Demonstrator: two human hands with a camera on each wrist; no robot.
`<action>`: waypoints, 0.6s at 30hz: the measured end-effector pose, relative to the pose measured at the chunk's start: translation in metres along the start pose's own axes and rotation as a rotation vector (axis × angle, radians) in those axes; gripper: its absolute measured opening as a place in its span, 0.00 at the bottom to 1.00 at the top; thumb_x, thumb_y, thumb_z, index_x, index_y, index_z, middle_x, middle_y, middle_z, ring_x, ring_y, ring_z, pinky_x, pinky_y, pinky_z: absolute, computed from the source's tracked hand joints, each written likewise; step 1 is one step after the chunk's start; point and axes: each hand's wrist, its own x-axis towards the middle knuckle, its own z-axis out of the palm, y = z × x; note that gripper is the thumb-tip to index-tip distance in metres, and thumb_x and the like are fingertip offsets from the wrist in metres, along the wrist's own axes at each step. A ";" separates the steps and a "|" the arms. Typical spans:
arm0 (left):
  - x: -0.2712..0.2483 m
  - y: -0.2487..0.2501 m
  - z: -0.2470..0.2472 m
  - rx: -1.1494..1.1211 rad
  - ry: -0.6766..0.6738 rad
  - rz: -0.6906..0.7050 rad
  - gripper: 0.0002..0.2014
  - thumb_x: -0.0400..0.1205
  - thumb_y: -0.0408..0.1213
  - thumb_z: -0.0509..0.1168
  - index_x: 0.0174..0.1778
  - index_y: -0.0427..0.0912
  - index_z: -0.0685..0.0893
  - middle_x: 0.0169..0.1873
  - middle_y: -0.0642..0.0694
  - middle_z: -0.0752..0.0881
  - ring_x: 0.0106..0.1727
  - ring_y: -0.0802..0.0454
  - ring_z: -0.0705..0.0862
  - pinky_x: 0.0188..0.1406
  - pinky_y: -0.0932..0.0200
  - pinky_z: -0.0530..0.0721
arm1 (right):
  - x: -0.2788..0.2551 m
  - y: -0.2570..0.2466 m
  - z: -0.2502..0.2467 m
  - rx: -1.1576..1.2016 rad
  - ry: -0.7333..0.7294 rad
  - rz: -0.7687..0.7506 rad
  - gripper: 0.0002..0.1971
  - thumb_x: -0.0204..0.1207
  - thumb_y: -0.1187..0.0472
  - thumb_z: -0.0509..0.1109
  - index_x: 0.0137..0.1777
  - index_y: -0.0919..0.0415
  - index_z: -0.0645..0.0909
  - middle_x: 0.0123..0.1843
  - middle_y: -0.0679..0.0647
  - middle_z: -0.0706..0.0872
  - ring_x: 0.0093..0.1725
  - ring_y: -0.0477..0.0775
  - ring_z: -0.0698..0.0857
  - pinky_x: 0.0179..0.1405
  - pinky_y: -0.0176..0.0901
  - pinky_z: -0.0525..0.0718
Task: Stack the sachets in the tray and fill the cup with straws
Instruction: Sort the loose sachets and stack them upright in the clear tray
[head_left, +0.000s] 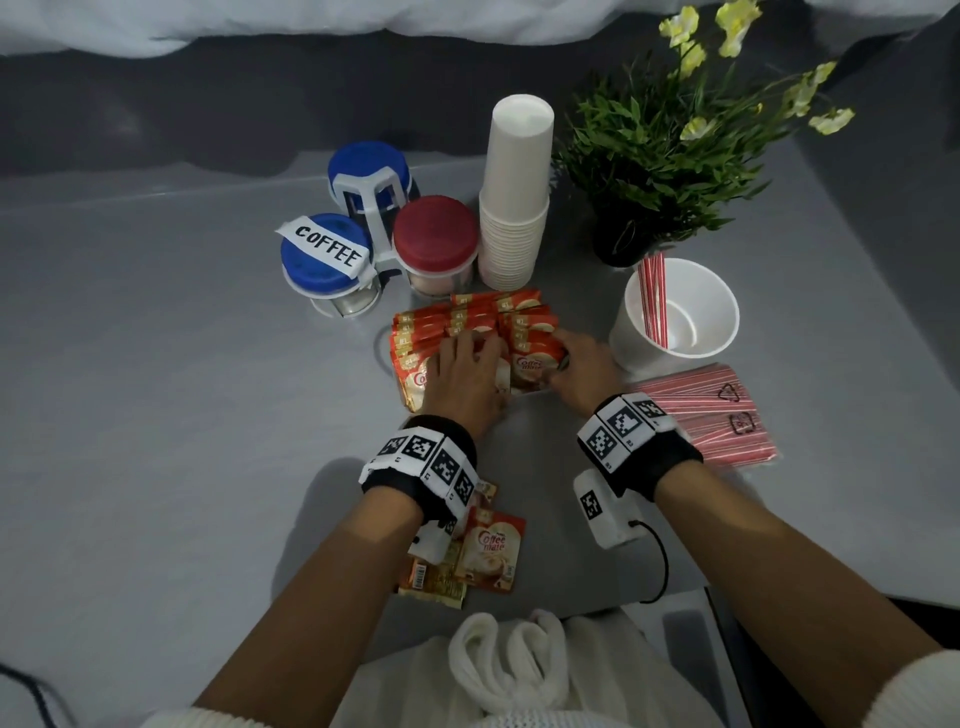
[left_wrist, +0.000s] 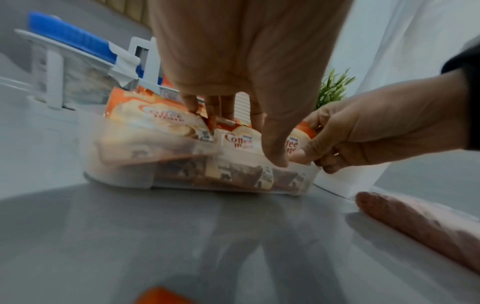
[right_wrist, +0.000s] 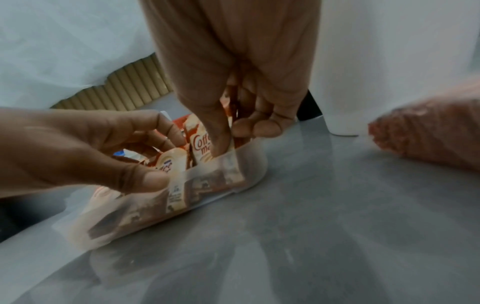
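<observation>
toward the left of the grey desk (head_left: 156, 364) three lidded jars are sitting in a white carrier (head_left: 371, 208): two with blue lids, one of them (head_left: 324, 254) taped with a coffee label, and a red-lidded jar (head_left: 435, 239) holding something pale. what is inside the blue ones i cannot tell.

just in front of them the clear tray (left_wrist: 124, 176) is standing packed with orange coffee mate sachets (head_left: 467, 322), lined up on edge in rows and leaning. the left hand (head_left: 462, 379) is resting over the near rows, its fingers (left_wrist: 192, 102) dipping narrowly between the packets and the thumb touching the tray's near wall. the right hand (head_left: 582, 374) is at the tray's right end, thumb and curled fingers (right_wrist: 262, 125) pinching an upright sachet (right_wrist: 201, 148) just inside the wall.

a few loose sachets (head_left: 488, 551) are lying near the desk's front edge, under the left wrist.

behind the tray a tall stack of white paper cups (head_left: 514, 208) is standing. further right, the wide white cup (head_left: 675, 312) is holding a small bunch of red-striped straws (head_left: 655, 296) leaning against its far-left rim, the rest of its floor showing. a potted plant (head_left: 654, 156) is sitting behind it, and a clear packet of straws (head_left: 711, 410) is lying flat in front of it, toward the desk's right edge.
</observation>
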 end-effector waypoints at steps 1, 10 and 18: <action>0.000 -0.002 -0.001 0.011 -0.004 0.012 0.32 0.75 0.45 0.68 0.73 0.45 0.65 0.72 0.41 0.65 0.72 0.41 0.64 0.71 0.48 0.64 | -0.001 0.000 0.001 -0.027 -0.018 0.009 0.26 0.72 0.67 0.69 0.72 0.62 0.74 0.68 0.63 0.80 0.67 0.65 0.78 0.68 0.48 0.73; 0.000 -0.007 0.003 -0.036 0.038 0.005 0.37 0.73 0.60 0.67 0.71 0.40 0.68 0.69 0.41 0.71 0.71 0.43 0.69 0.73 0.49 0.60 | -0.006 -0.006 0.009 -0.118 -0.128 -0.036 0.20 0.74 0.68 0.66 0.67 0.63 0.77 0.65 0.64 0.82 0.65 0.65 0.79 0.66 0.50 0.75; 0.002 -0.005 0.004 0.083 -0.021 -0.029 0.40 0.77 0.52 0.66 0.80 0.41 0.55 0.75 0.40 0.62 0.76 0.41 0.61 0.79 0.48 0.52 | -0.002 -0.009 0.007 -0.292 -0.159 -0.060 0.20 0.76 0.61 0.66 0.68 0.53 0.74 0.65 0.61 0.80 0.65 0.65 0.77 0.68 0.60 0.74</action>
